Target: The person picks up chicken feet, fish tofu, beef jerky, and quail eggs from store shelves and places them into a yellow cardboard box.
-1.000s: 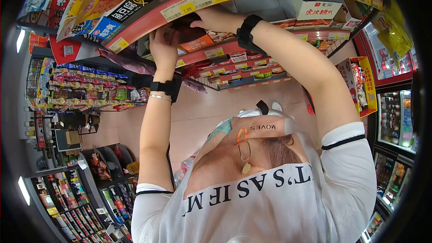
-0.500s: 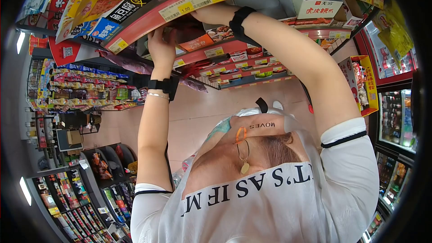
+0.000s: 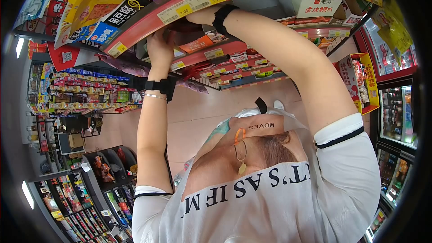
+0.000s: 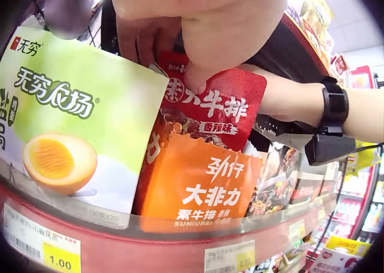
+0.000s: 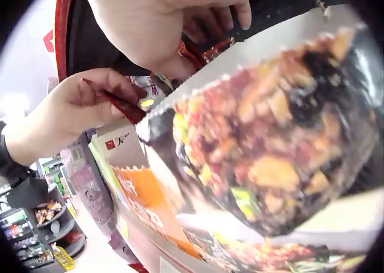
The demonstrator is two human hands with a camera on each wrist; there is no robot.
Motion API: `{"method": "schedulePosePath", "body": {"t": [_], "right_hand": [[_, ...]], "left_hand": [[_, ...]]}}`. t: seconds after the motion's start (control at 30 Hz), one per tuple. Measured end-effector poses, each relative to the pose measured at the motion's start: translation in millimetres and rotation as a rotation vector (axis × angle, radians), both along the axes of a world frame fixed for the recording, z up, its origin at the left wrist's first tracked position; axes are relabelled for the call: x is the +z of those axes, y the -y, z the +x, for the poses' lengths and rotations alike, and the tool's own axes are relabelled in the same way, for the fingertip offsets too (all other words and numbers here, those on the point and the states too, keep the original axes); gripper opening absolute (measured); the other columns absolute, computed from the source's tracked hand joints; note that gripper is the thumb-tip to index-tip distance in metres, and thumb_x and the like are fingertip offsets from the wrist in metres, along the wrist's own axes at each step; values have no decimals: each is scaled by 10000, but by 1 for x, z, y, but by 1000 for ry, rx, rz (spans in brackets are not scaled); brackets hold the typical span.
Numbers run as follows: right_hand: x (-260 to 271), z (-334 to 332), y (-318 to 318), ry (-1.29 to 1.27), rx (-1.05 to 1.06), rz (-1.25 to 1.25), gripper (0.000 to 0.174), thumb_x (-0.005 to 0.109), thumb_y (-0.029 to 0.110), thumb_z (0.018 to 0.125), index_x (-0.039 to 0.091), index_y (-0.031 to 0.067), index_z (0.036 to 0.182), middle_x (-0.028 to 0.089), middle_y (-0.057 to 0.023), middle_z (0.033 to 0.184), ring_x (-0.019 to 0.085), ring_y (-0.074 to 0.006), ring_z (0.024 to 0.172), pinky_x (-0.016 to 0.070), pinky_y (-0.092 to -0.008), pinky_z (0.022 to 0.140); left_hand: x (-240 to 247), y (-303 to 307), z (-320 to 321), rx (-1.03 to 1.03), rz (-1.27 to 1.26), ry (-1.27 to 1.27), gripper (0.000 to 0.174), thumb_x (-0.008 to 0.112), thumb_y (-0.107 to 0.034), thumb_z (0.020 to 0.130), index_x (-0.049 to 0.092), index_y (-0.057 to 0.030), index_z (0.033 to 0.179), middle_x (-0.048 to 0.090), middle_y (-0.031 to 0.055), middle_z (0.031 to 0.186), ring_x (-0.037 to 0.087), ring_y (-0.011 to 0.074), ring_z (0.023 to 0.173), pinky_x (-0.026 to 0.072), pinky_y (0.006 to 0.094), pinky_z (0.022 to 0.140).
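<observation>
My left hand [image 4: 210, 21] pinches a red snack packet [image 4: 231, 102], thumb across its front and fingers behind. The packet stands upright in an orange-fronted display box [image 4: 204, 177] on the shelf. In the right wrist view the packet [image 5: 123, 108] is seen edge-on in the left hand [image 5: 72, 111]. My right hand [image 5: 162, 27] reaches over the back of the same box, its thumb and bent fingers around other red packets [image 5: 195, 55]. I cannot tell whether it grips them. In the head view both hands are partly hidden under the upper shelf's edge.
A green box with an egg picture [image 4: 66, 129] stands left of the orange box. Along the upper shelf runs a red price rail [image 3: 193, 6]. A food-printed box [image 5: 270, 135] fills the right wrist view's near side. Yellow bags [image 3: 96, 2] overhang at upper left.
My right hand and wrist have moved left and deeper under the upper shelf. The left hand has shifted slightly left and stays by the orange box.
</observation>
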State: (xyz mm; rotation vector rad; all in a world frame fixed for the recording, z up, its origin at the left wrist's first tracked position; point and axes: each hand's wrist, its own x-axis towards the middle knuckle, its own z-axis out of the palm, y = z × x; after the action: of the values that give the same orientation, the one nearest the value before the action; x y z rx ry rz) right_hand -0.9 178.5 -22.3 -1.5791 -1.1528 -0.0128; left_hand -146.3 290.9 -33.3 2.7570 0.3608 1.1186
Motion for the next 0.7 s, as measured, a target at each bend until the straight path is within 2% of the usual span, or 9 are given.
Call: {"method": "schedulePosePath", "body": {"t": [0.03, 0.1, 0.3, 0.37, 0.43, 0.53, 0.6, 0.7], "right_hand": [[2, 1, 1, 17, -4, -54, 276, 495, 177, 851, 546, 84, 1106, 567, -143, 1111, 533, -258, 1039, 420, -366, 863], [4, 1, 1, 34, -7, -109, 279, 503, 181, 849, 546, 88, 1108, 567, -139, 1114, 531, -259, 1041, 420, -364, 866], [5, 2, 2, -49, 34, -9, 276, 532, 192, 843, 552, 104, 1104, 576, -115, 1111, 541, -241, 1028, 431, -355, 853], [5, 6, -1, -20, 78, -174, 336, 454, 288, 906, 510, 111, 1186, 526, -105, 1202, 510, -218, 1083, 410, -345, 899], [0, 10, -7, 2, 95, -157, 337, 466, 286, 901, 510, 110, 1185, 526, -105, 1202, 510, -218, 1083, 410, -340, 898], [-2, 11, -13, -4, 129, -127, 335, 489, 271, 889, 512, 107, 1181, 531, -106, 1193, 513, -220, 1074, 409, -332, 891], [-2, 10, -15, -31, 143, -115, 333, 500, 258, 882, 513, 104, 1177, 536, -106, 1185, 515, -222, 1066, 409, -330, 886], [-3, 4, -17, 105, 136, -122, 330, 494, 253, 879, 517, 94, 1167, 546, -112, 1164, 521, -229, 1045, 408, -334, 871]], "left_hand": [[2, 1, -1, -21, 72, 23, 196, 646, -90, 729, 621, -35, 915, 600, 150, 885, 567, 299, 814, 453, 372, 701], [7, 4, -4, -39, 72, -4, 184, 648, -90, 726, 621, -34, 899, 599, 145, 882, 565, 299, 811, 450, 370, 700], [13, 16, -10, -102, 145, -6, 134, 650, -94, 728, 625, -45, 849, 603, 122, 854, 560, 297, 800, 446, 356, 694], [13, 18, -13, -108, 160, -4, 123, 648, -95, 732, 626, -51, 845, 604, 117, 845, 561, 296, 789, 447, 352, 689], [14, 19, -19, -71, 10, -127, 105, 636, -100, 752, 628, -60, 849, 618, 117, 829, 583, 293, 762, 455, 341, 667], [13, 20, -22, -73, -95, -154, 104, 630, -106, 766, 628, -60, 859, 624, 119, 805, 603, 294, 734, 462, 332, 643], [14, 21, -23, -67, -93, -156, 105, 627, -108, 771, 628, -59, 864, 626, 121, 798, 607, 294, 737, 464, 331, 640], [14, 22, -23, -60, -91, -159, 108, 622, -107, 776, 632, -59, 873, 629, 125, 803, 612, 294, 742, 466, 329, 641]]}}
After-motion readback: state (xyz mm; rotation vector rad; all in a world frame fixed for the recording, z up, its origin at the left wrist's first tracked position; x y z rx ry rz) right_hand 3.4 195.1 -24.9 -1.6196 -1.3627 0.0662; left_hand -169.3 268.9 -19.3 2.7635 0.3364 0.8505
